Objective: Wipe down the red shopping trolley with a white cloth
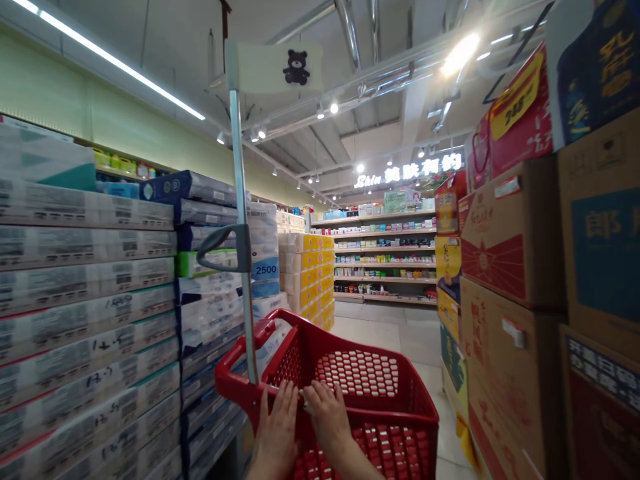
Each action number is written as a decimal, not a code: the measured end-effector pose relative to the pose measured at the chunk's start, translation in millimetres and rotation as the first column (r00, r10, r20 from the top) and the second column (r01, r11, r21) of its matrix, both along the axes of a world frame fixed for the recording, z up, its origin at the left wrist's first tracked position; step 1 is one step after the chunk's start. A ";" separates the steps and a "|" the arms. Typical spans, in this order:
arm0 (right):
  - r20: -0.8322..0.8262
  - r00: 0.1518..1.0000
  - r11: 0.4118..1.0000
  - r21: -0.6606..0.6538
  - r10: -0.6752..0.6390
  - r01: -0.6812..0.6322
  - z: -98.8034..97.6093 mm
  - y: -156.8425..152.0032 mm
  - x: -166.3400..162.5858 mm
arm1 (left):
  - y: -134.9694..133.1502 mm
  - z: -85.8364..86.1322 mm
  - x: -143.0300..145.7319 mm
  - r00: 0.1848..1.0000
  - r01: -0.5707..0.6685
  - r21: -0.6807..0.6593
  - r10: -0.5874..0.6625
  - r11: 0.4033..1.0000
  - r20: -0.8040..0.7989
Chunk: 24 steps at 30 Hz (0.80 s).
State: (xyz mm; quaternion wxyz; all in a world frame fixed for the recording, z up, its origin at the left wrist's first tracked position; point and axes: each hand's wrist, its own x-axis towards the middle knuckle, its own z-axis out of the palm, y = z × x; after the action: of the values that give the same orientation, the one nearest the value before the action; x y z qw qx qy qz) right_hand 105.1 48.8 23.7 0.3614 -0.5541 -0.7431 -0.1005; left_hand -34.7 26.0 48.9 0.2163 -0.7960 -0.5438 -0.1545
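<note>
A red plastic shopping cart (355, 383) with a perforated basket stands right in front of me. On its near rim lies my left hand (277, 423), fingers stretched out flat and close together. Beside it, my right hand (327, 413) has its fingers bent over the same rim. A small whitish scrap (307, 404) shows under the right fingertips; what it is cannot be made out. From the cart's left end rises a metal pole (240, 180) carrying a grey loop handle (225, 248) and a pale flag (277, 67) with a black bear on it.
Tall stacks of wrapped paper packs (90, 300) line the left side. Cardboard cartons (505, 347) and gift boxes are piled high on the right. Yellow-and-white packs (307, 273) stand farther on. Shelves of small goods (385, 253) cross the far end beyond the tiled floor (370, 330).
</note>
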 end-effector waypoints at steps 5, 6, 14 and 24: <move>0.072 0.991 0.990 0.096 -0.114 0.106 -23.2 -18.8 68.0 | -5.6 2.7 9.4 0.999 -0.029 -0.008 0.028 1.000 -0.033; 0.068 0.986 0.983 0.115 -0.151 0.143 -29.3 -22.0 81.8 | -5.7 1.4 10.7 0.999 -0.038 0.005 0.038 0.999 -0.036; 0.134 0.982 0.959 0.268 -0.134 0.094 -44.6 1.9 59.7 | -3.4 -5.2 12.6 0.995 -0.058 0.083 0.064 0.995 -0.072; 0.118 0.939 0.942 0.137 -0.323 0.306 -52.7 -29.3 138.6 | -11.0 9.7 20.7 0.993 -0.114 -0.097 0.111 0.989 -0.042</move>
State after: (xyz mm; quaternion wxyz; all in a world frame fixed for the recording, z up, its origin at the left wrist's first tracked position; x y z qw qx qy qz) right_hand 243.7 19.5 -29.0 0.3199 -0.6355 -0.6610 -0.2385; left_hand -14.1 15.0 58.6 0.1949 -0.7765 -0.5907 -0.1002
